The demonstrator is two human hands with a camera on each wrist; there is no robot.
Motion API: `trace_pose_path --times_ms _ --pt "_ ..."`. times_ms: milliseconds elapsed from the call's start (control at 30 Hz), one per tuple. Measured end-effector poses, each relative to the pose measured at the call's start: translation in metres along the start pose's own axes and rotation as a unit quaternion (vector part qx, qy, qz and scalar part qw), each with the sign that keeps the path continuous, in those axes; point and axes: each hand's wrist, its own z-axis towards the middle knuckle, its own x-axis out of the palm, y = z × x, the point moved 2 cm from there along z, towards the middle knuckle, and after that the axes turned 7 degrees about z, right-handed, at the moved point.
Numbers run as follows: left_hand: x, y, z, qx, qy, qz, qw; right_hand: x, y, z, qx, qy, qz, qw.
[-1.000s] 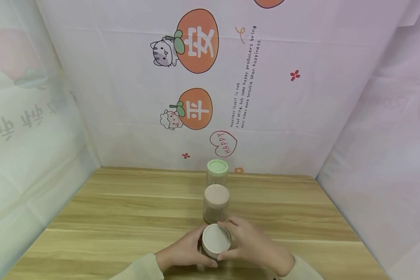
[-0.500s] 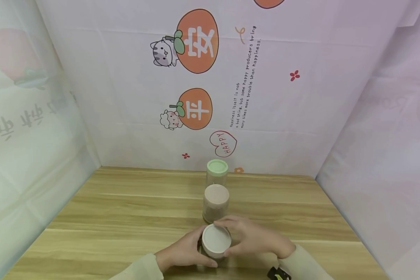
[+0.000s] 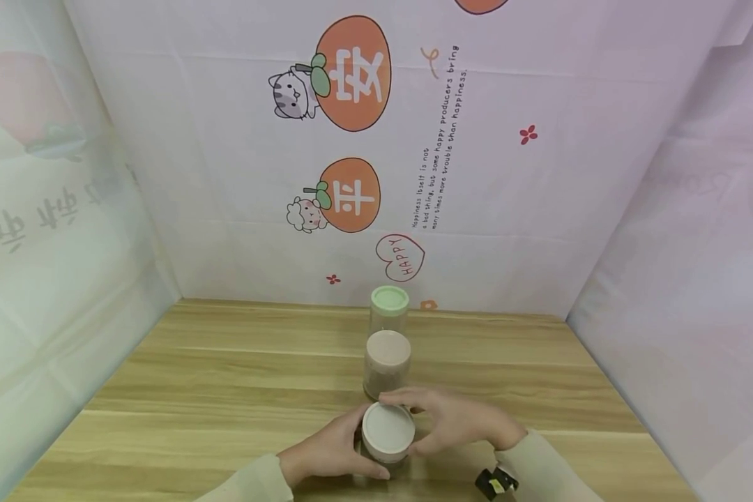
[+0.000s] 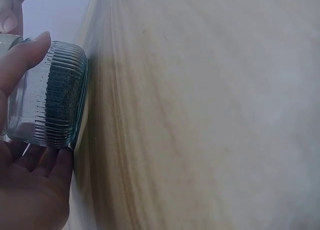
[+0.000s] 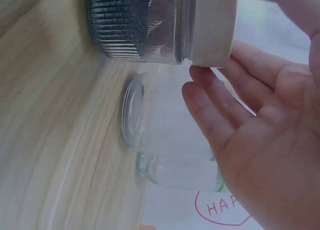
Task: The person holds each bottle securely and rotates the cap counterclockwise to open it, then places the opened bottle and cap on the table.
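A ribbed glass jar (image 4: 65, 95) with dark contents stands on the table, topped by a cream lid (image 3: 388, 428). My left hand (image 3: 332, 446) grips the jar's body from the left, its thumb on the near side in the head view. My right hand (image 3: 454, 422) spans the lid from the right, index finger at the far rim and thumb at the near right edge. In the right wrist view a narrow band of glass neck shows under the lid, and the other fingers (image 5: 210, 110) extend past it.
Right behind stands a clear jar with a beige lid (image 3: 388, 348). Beyond it is another clear jar with a green lid (image 3: 390, 300), by the printed back cloth (image 3: 489, 230). Wooden table (image 3: 238, 362) surrounds them. A small black device (image 3: 496, 482) sits at the right sleeve.
My right hand has turned counterclockwise about the lid: its index finger moved left along the far rim and its thumb shifted right. The left hand and the jar have stayed put.
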Motion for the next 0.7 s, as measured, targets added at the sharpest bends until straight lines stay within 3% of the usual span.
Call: trace_pose_path --times_ms 167,367,700 --pt "-0.001 0.0 -0.001 0.002 0.003 0.003 1.0 0.007 -0.002 0.001 0.005 -0.014 -0.006 1.0" --pt "0.0 0.004 0.0 0.0 0.0 -0.003 1.0 0.014 0.004 0.0 0.062 -0.063 -0.039 0.995" --pt "0.0 0.001 -0.001 -0.007 0.003 -0.008 0.9999 0.025 0.023 -0.003 0.105 -0.168 -0.163 0.967"
